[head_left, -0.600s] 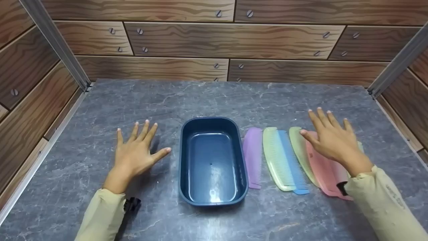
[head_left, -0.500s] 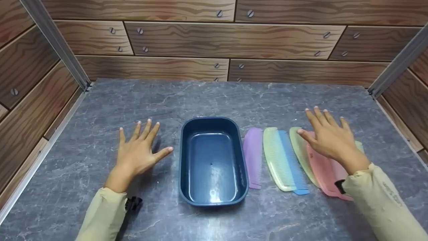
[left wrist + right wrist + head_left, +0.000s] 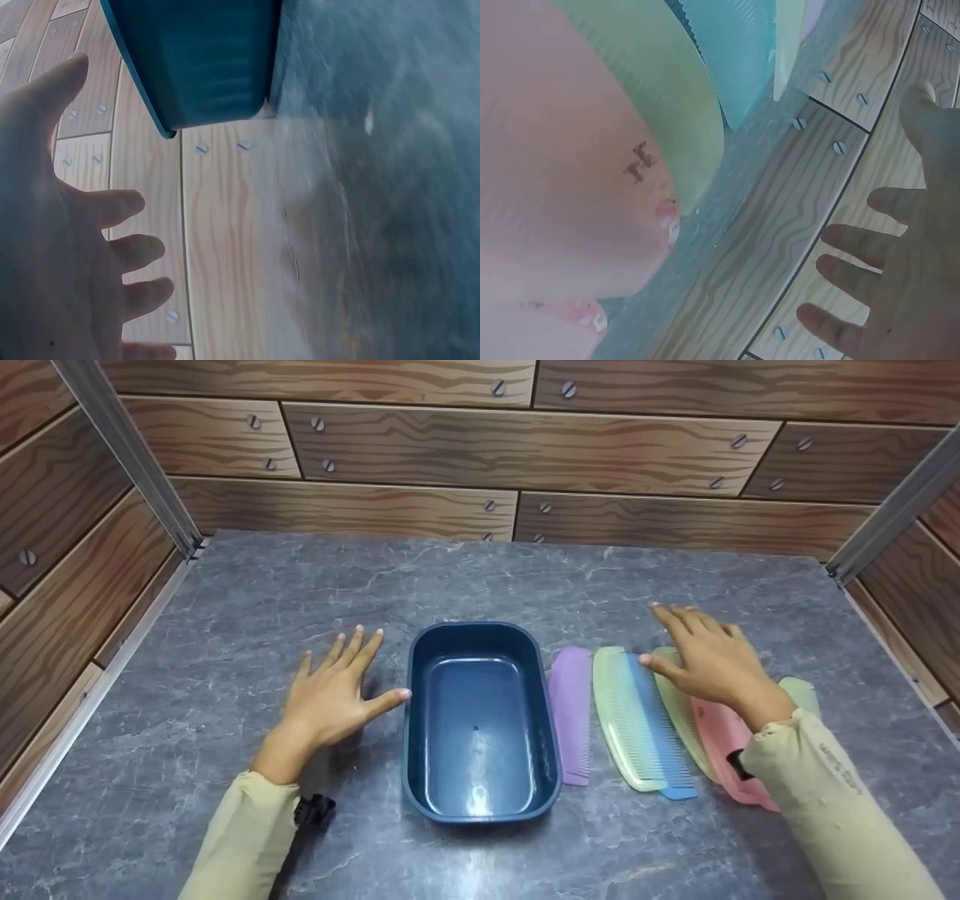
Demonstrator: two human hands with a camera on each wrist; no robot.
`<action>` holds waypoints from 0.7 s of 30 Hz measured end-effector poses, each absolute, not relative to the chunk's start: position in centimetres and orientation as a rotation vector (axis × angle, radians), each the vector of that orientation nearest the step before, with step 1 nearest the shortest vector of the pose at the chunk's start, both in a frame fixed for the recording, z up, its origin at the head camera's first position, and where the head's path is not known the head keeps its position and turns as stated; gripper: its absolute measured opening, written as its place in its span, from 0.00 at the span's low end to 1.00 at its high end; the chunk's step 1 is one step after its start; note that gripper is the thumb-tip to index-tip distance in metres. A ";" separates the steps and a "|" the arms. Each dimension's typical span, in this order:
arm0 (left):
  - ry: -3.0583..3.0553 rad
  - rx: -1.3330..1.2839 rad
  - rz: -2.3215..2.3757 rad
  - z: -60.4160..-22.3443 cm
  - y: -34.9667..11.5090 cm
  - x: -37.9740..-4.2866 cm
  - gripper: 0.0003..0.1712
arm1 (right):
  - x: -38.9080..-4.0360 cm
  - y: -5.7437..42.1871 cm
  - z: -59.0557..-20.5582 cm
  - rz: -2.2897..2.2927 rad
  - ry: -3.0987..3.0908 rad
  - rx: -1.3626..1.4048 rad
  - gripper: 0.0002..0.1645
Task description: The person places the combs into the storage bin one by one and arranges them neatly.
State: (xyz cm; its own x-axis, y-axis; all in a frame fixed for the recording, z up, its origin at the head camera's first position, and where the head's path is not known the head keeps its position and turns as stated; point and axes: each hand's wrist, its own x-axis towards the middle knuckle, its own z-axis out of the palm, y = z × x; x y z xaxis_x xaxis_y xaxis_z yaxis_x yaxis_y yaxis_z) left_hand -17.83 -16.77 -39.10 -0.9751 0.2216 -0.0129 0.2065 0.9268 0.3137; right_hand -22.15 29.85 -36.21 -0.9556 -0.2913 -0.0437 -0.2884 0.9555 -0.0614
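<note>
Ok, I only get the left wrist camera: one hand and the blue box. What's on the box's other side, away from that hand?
Observer: The head view shows a purple comb right beside the box.
Operator: Cool! Any combs on top of each other?
Observer: Yes, a pale green comb partly covers a blue comb.
Operator: And is the other hand grabbing one?
Observer: No, the right hand holds nothing.
</note>
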 end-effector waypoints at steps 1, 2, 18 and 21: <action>3.028 0.345 0.501 -39.0 -16.7 -17.9 0.56 | -22.3 29.8 -36.3 -0.087 3.046 -0.458 0.51; 3.021 0.354 0.518 -39.0 -16.6 -17.9 0.56 | -22.4 29.7 -36.4 -0.093 3.037 -0.460 0.51; 2.874 0.399 0.736 -39.6 -16.5 -18.4 0.58 | -24.3 29.5 -38.4 -0.240 2.903 -0.499 0.49; 2.836 0.403 0.782 -39.8 -16.4 -18.3 0.57 | -24.5 29.4 -38.7 -0.261 2.886 -0.529 0.47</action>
State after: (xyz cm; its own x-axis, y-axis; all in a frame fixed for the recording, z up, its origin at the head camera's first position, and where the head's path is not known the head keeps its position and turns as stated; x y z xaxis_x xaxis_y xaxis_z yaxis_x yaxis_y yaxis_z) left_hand -18.31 -16.43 -39.78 -0.9487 0.3022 -0.0926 0.2120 0.8258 0.5226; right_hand -24.46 29.40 -38.66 -0.9171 -0.3656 -0.1591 -0.3311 0.9206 -0.2071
